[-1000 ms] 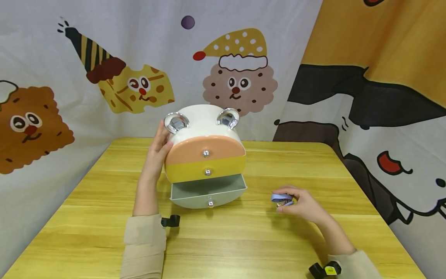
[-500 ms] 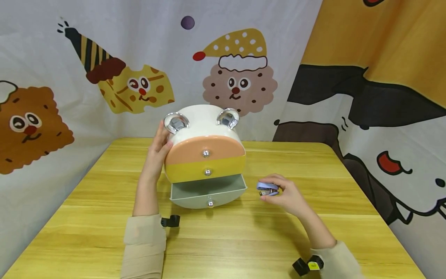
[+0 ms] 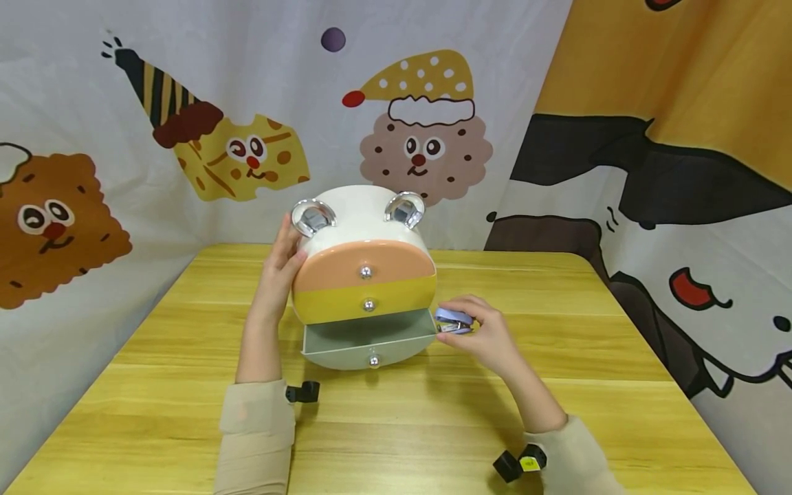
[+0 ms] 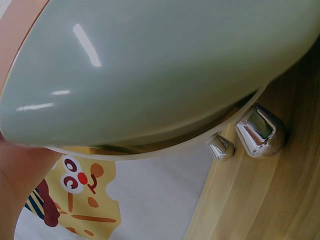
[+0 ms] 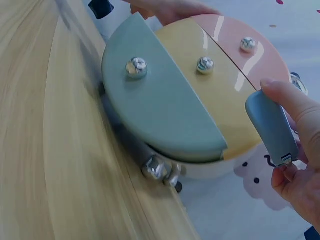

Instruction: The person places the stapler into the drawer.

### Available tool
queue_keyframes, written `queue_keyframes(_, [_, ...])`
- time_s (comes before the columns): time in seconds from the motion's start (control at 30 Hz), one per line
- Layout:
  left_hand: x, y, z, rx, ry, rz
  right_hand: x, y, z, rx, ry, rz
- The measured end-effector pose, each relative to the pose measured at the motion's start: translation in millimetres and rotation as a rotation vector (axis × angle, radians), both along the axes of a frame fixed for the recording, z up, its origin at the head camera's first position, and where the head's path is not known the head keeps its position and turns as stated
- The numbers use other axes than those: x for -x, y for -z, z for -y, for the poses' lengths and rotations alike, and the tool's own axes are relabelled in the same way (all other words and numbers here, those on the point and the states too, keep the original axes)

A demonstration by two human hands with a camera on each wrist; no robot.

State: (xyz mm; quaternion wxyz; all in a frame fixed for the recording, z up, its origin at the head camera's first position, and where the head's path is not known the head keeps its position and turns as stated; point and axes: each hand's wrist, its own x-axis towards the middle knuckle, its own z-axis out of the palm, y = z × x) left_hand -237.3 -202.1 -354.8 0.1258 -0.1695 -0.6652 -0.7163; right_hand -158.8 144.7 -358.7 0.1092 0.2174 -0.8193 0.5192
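Observation:
A small drawer box (image 3: 361,213) with a white top and silver ears stands mid-table. Its orange drawer (image 3: 334,268) and yellow drawer (image 3: 334,306) are closed; the green bottom drawer (image 3: 346,354) is pulled out and looks bare inside. My left hand (image 3: 275,278) rests along the box's left side, thumb by the front edge. Between thumb and fingers, my right hand (image 3: 489,337) pinches a small lavender-blue stapler (image 3: 454,317) right by the green drawer's right corner. In the right wrist view the stapler (image 5: 272,125) overlaps the yellow drawer.
The wooden table (image 3: 383,440) spreads around the box. Silver feet (image 4: 260,132) hold the box up. Behind the table hangs a curtain (image 3: 247,69) printed with cartoon figures.
My right hand has carried the stapler leftward and slightly away from me, up to the green drawer's corner. The left hand and the box have stayed in place.

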Motion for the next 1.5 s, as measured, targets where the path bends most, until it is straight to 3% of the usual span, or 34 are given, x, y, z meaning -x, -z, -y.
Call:
queue_keyframes(0.43, [2.3, 1.6, 1.2, 0.002, 0.003, -0.01, 3.5, -3.2, 30.1, -0.009, 0.044, 0.011])
queue_keyframes(0.7, [2.9, 2.1, 1.5, 0.011, -0.001, -0.014, 28.6, 39.2, 36.8, 0.027, 0.063, -0.018])
queue_keyframes(0.93, [2.5, 1.5, 0.7, 0.006, 0.007, -0.016, 31.8, 48.2, 44.5, 0.038, 0.042, -0.075])
queue_keyframes(1.5, [3.1, 2.3, 0.8, 0.007, 0.006, -0.023, 33.8, 61.9, 47.7, -0.079, 0.064, -0.156])
